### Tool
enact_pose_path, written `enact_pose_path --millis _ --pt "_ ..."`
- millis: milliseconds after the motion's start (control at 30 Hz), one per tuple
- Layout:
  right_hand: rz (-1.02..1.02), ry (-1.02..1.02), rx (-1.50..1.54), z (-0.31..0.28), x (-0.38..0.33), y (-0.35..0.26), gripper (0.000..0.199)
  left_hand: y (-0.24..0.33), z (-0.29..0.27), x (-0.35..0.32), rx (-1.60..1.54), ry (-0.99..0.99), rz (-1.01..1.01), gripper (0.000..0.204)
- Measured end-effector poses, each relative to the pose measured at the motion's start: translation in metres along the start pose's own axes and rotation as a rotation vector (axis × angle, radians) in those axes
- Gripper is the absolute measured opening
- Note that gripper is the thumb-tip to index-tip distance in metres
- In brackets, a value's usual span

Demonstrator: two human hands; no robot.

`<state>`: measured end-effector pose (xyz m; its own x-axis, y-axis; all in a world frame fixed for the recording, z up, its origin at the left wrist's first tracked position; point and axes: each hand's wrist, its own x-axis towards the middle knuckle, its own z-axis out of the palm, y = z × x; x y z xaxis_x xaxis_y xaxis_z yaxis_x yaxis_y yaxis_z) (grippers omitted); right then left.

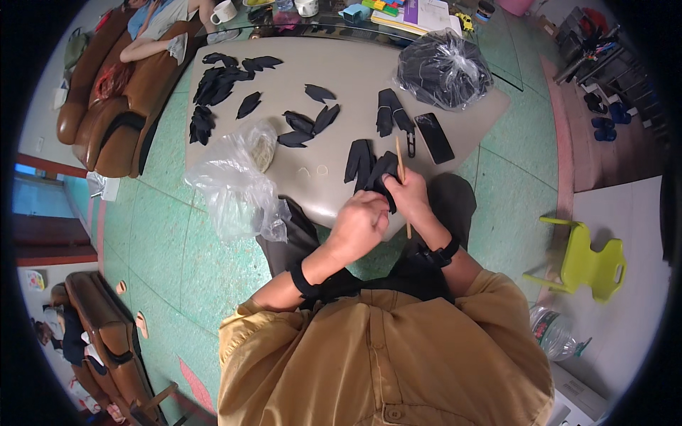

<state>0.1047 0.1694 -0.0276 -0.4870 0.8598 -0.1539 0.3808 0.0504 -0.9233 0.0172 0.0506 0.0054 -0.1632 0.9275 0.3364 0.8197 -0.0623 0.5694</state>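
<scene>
Close to the table's near edge, my right hand (pixel 410 199) grips a folded black cloth piece (pixel 384 165), its thumb pressed on top. A thin wooden stick (pixel 399 153) runs through the same hand and sticks out at both ends. Curled in a fist, my left hand (pixel 362 226) meets the lower end of the cloth; what its fingertips pinch is hidden. Beside it lies another folded black strip (pixel 358 160). Farther off are a banded black bundle (pixel 387 112), a black clip-like tool (pixel 410 144) and a black phone (pixel 434 138).
Several black leaf-shaped pieces (pixel 220 82) lie on the beige table (pixel 320 64). A clear plastic bag (pixel 238 177) with pale bands hangs over its left edge, near two loose bands (pixel 322 170). A tied bag of black material (pixel 444 71) stands far right. A green chair (pixel 590 259) is at right.
</scene>
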Motion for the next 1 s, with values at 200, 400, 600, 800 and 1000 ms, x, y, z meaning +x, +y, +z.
enact_pose_path --millis 200,400,600,800,1000 --pt "-0.228 -0.39 -0.183 -0.019 -0.025 -0.027 0.018 -0.022 -0.02 0.011 -0.599 0.159 -0.386 0.017" --pt "-0.232 -0.416 -0.193 -0.023 -0.036 -0.033 0.029 -0.041 -0.025 -0.001 -0.825 -0.02 -0.641 0.017" --pt "-0.387 -0.238 -0.547 -0.029 -0.067 -0.038 0.026 -0.038 -0.027 -0.003 -1.153 0.203 -0.848 0.016" --pt "-0.466 -0.07 -0.638 -0.014 -0.067 -0.026 0.025 -0.04 -0.017 -0.012 -1.364 0.242 -0.815 0.015" --pt "-0.477 0.025 -0.477 -0.01 -0.062 -0.022 0.024 -0.039 -0.023 -0.014 -1.323 0.165 -0.824 0.014"
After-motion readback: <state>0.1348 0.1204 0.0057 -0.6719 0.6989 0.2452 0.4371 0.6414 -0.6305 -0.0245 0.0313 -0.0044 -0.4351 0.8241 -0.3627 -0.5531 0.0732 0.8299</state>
